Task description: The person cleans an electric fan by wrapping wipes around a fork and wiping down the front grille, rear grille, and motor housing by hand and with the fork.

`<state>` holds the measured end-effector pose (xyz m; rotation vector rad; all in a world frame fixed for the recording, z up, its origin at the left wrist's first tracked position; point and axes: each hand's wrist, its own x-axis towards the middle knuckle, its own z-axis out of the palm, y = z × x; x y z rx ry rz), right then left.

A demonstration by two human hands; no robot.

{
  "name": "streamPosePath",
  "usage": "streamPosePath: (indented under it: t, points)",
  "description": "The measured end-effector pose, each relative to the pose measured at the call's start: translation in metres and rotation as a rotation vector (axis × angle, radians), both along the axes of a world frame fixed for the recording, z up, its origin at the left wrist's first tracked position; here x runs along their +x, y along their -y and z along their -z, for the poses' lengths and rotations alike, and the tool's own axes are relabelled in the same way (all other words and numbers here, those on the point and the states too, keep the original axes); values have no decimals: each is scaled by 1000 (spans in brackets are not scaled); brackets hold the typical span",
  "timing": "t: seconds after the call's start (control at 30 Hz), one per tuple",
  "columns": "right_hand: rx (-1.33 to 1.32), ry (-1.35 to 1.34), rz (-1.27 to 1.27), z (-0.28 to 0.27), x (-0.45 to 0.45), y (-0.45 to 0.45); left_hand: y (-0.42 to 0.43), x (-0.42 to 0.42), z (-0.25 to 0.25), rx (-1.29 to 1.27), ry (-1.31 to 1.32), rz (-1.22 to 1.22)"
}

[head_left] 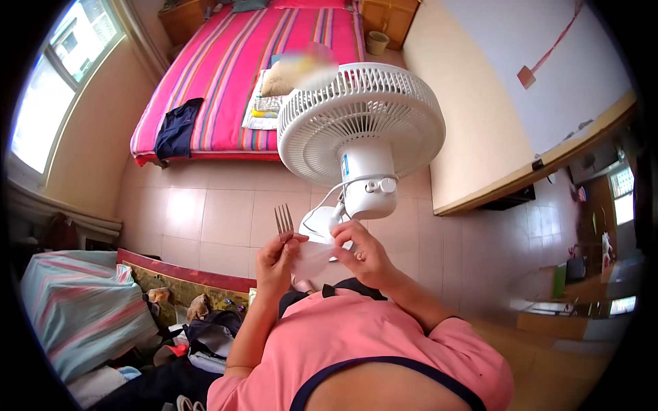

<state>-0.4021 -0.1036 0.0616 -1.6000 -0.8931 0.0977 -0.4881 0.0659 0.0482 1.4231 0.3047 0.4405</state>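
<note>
My left hand point(275, 264) is closed around a metal fork point(284, 219), whose tines point up past my fingers. A thin, see-through plastic sheet or bag point(313, 259) stretches between my two hands. My right hand point(363, 253) pinches the other edge of this plastic. Directly behind my hands stands a white electric fan point(370, 164), seen from the rear, with its cord looped around the motor housing. The fork's handle is hidden by my left hand and the plastic.
A bed point(226, 68) with a pink striped cover stands beyond the fan, with dark shorts point(179, 129) and folded cloths point(264, 109) on it. At lower left, a cloth-covered pile point(89, 308) sits beside bags and clothes. A doorway opens on the right.
</note>
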Motion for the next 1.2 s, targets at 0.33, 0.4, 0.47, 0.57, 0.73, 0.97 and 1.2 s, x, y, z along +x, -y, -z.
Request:
streamPosePath:
  t: [0.33,0.4,0.47,0.57,0.73,0.97,1.2]
  points:
    - [179,-1057,-546,-25,58,68,82,78,-35,-7,16,-88]
    - [280,-854,-324,-32,80,94,91,94,-32,91,-64,-133]
    - [507,-696,-93,-42,110,116,95,105,-22,159,-18,-189]
    - [566,-122,255,-60,153,131,103,112,-30,728,-246,-353]
    - [145,876,251,-71,202,99,117,133,-16,1021,-97,-441]
    - [-536,1241,-107,-28,229,51,100,129,0,1114,-117,-297]
    - [-666,1441,-74,-75,232,28,96,121,1,1080,-148,-210]
